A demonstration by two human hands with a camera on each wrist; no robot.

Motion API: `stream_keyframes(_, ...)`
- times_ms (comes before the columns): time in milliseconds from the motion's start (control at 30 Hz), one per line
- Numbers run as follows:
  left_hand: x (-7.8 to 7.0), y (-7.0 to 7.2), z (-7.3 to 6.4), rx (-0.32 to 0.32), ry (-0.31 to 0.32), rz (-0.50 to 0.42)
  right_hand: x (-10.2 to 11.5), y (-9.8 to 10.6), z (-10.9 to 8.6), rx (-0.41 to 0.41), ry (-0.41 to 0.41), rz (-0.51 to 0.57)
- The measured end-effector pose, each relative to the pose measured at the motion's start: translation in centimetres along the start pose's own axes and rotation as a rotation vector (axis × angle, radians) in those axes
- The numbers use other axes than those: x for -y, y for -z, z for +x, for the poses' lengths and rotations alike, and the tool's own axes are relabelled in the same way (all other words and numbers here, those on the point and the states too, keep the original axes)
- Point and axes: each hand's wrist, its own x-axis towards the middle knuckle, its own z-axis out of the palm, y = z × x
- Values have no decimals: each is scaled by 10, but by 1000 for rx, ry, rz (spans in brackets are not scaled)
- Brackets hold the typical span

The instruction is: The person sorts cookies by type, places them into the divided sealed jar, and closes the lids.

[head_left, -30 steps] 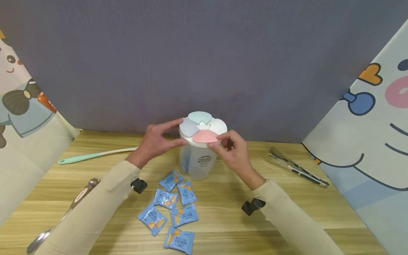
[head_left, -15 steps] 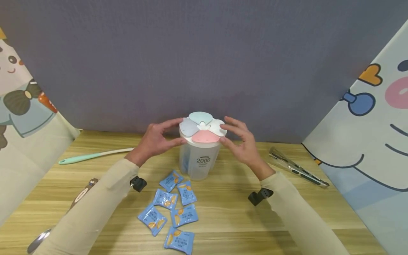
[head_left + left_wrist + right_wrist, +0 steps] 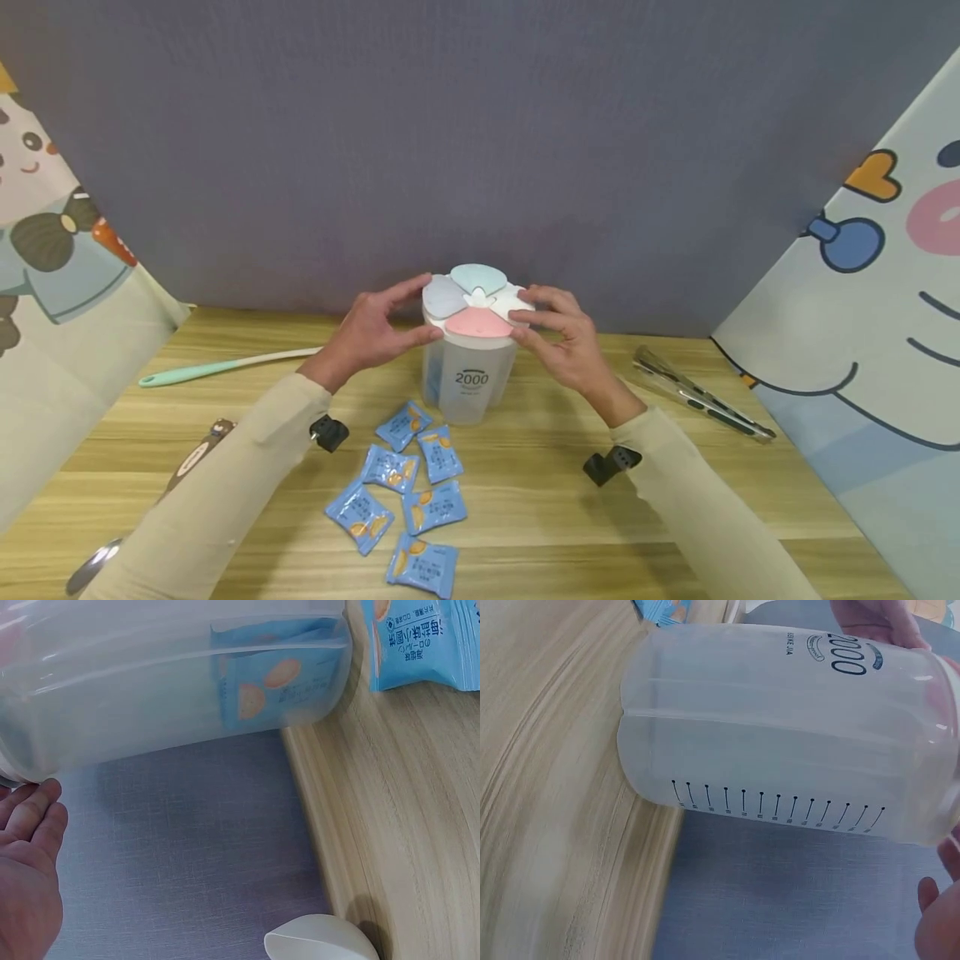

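A translucent plastic jar point(image 3: 472, 400) marked 2000 stands upright on the wooden table, near the back wall. On top sits its lid point(image 3: 478, 323), white with pink, grey, mint and white petal shapes. My left hand point(image 3: 367, 329) holds the lid's left edge between thumb and fingers. From the right, my right hand point(image 3: 570, 342) grips the opposite edge, thumb at the front and fingers over the white petal. Through the jar wall, the left wrist view shows a blue snack packet point(image 3: 281, 675) inside. Several more blue packets point(image 3: 390, 468) lie in front of the jar.
Metal tongs point(image 3: 701, 400) lie on the right. On the left are a mint-handled utensil point(image 3: 187, 374), partly behind my left forearm, and a spoon with a brown bear handle point(image 3: 197, 454). A grey wall point(image 3: 480, 150) rises behind, with printed panels at both sides.
My right hand let its fingers off the lid's front, moved right and took hold again at the right edge. Jar and lid have turned slightly clockwise, the 2000 mark shifting left.
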Motion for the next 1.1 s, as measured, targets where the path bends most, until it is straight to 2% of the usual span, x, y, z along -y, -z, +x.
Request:
stream_keyframes(300,0,-1,-1,9,2,-2,-2,0,-2,58,-9,99)
stream_keyframes(767,1,-3,0,-12,-16,-6,-5,-2,-1,28,35,117)
stream_keyframes(1100,0,-4,0,-25,-34,0,-34,-6,-12,11,64,93)
